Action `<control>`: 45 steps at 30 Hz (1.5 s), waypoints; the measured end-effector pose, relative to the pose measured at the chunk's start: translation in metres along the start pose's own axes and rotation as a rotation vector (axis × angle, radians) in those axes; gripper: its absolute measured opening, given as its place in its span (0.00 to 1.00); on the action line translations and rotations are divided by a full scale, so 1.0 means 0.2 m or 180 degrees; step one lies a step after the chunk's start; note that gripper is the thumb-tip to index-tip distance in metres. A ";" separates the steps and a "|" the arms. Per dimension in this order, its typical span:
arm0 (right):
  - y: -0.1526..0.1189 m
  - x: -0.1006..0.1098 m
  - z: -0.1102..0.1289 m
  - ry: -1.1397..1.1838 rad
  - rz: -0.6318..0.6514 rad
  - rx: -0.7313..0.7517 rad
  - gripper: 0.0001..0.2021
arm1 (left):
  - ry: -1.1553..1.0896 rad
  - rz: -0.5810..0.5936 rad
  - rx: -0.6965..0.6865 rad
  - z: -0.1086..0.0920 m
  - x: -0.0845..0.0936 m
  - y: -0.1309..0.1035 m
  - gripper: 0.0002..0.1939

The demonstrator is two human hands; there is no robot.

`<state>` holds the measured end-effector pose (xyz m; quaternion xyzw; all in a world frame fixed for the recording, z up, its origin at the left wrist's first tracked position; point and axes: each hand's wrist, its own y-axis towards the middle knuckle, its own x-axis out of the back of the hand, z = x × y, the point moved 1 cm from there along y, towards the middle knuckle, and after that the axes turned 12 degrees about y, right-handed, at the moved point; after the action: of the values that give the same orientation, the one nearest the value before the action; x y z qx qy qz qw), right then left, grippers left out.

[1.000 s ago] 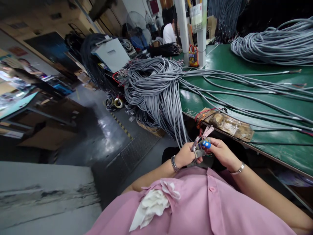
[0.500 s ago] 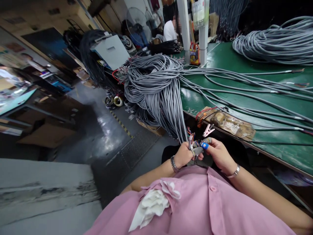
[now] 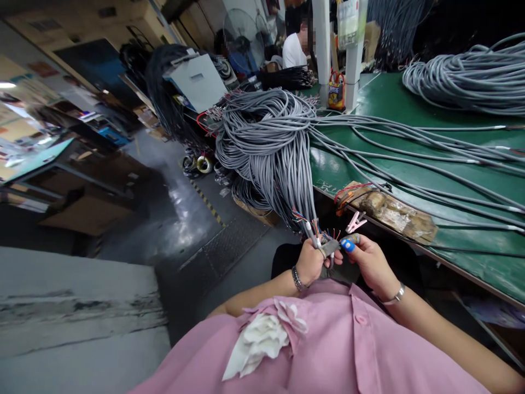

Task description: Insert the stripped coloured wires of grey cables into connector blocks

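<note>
My left hand (image 3: pixel 312 261) is closed around the ends of grey cables, whose coloured wires (image 3: pixel 331 235) fan out above the fingers. Close to its right, my right hand (image 3: pixel 365 256) has thumb and fingers pinched together at the wire tips. Blue tape covers the thumb, and grey wrapping shows on fingers of both hands. What the right fingers grip is too small to make out. The large bundle of grey cables (image 3: pixel 270 137) hangs over the table's left end, down toward my left hand. A pink clip (image 3: pixel 355 222) sits just above my right hand.
A green table (image 3: pixel 385 98) stretches to the right, with loose cables and a coiled cable bundle (image 3: pixel 467 76) on it. A taped wooden block (image 3: pixel 394 214) lies along the near edge. A person (image 3: pixel 294 50) sits beyond the white posts.
The view has shifted slightly, moving the scene right in the picture. More cable ends and spread coloured wires now show above my left hand. Both hands remain close together.
</note>
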<state>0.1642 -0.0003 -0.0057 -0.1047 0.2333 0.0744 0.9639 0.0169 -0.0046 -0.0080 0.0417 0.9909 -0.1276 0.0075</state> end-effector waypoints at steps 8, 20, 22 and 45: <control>0.00 0.02 0.00 -0.0073 -0.0037 0.0001 0.13 | -0.0113 -0.0167 -0.0004 -0.01 -0.02 0.00 0.20; 0.11 0.17 0.00 0.1008 0.0066 -0.0396 0.26 | -0.0051 0.0516 -0.0079 -0.09 0.01 0.00 0.19; 0.15 0.16 0.01 0.0993 0.0205 -0.0502 0.25 | -0.0040 0.0644 -0.0042 -0.10 0.00 0.03 0.19; 0.21 0.06 0.02 0.1165 0.0023 -0.0166 0.28 | 0.0147 0.0756 0.0201 -0.04 -0.02 0.10 0.20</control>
<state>0.1686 0.0417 -0.0144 -0.1406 0.4030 0.0636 0.9021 0.0229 0.0159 -0.0044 0.1620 0.9744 -0.1559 -0.0016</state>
